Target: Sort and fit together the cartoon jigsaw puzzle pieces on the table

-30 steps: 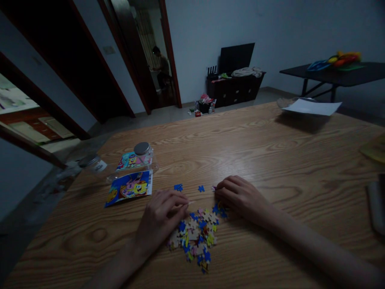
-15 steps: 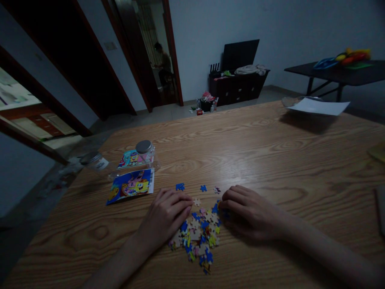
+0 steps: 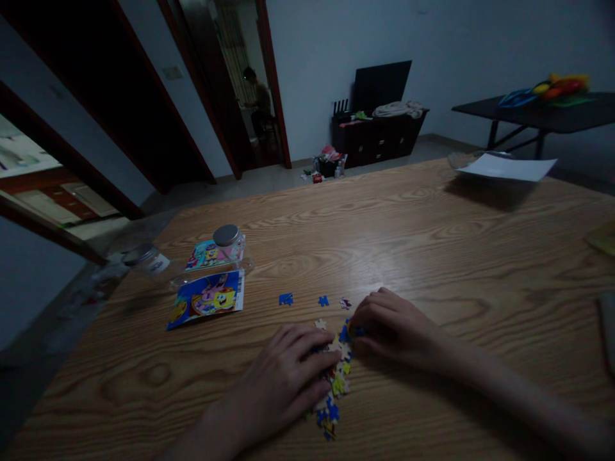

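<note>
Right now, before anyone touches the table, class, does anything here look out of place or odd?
Three jigsaw pieces lie apart from the pile: a blue piece, another blue piece and a pale piece. At the far right, a white sheet of paper seems raised off the wooden table, casting a broad shadow.

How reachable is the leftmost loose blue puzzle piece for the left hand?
Likely yes: the left hand lies close below the blue puzzle piece, with only the wooden tabletop between them.

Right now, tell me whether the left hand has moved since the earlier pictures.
Yes: against the picture card, the left hand has shifted rightward and nearer the person, and now lies over the puzzle pieces.
</note>
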The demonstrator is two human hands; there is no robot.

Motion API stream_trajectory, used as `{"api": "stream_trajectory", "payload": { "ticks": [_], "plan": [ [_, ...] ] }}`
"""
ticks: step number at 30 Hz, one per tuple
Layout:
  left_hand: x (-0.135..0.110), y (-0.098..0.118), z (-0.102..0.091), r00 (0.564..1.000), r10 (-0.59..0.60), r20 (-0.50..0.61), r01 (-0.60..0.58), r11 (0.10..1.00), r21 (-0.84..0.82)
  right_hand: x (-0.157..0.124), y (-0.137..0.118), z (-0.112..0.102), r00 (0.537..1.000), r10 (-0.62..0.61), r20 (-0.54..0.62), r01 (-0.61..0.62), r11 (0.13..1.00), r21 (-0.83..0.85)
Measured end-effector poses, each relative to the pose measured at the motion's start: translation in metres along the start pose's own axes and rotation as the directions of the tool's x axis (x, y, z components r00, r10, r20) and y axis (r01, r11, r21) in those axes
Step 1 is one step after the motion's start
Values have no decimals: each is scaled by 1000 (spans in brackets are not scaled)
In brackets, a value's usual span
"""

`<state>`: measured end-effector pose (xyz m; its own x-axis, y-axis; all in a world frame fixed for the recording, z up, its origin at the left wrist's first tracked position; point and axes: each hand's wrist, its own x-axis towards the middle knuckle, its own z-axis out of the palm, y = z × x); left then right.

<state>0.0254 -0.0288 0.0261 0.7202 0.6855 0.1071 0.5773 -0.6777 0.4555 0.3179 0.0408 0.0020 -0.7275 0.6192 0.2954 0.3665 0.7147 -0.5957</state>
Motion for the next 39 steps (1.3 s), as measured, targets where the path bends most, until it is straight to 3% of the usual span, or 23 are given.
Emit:
{"api": "stream_trajectory", "payload": {
  "ticks": [10,13,16,18,25,29,35,39],
  "plan": [
    [1,2,-1,998,25,-50,-27,999,-31,-1,10,-7,991,116,61,-123,985,119],
    [1,2,2,996,33,-85,-35,999,-18,1,16,-9,993,114,-14,-111,988,103],
    [1,1,4,995,17,-98,-19,1000,-18,3,24,-8,987,94,-133,-94,996,7],
    [0,0,6,995,-6,-101,3,1000,-31,4,27,-10,988,53,-147,-64,995,-71],
    [-2,0,8,992,-53,-111,47,997,-54,2,3,-24,995,-87,43,94,975,-200],
    [-3,3,9,992,-65,-111,57,996,-66,3,-10,-18,976,-141,166,185,940,-287],
    [-3,5,12,986,-85,-147,70,992,-100,2,-12,-5,938,-264,224,341,815,-469],
    [-2,5,13,979,-108,-172,78,982,-170,0,-12,-1,927,-312,208,375,793,-481]
  ]
}}
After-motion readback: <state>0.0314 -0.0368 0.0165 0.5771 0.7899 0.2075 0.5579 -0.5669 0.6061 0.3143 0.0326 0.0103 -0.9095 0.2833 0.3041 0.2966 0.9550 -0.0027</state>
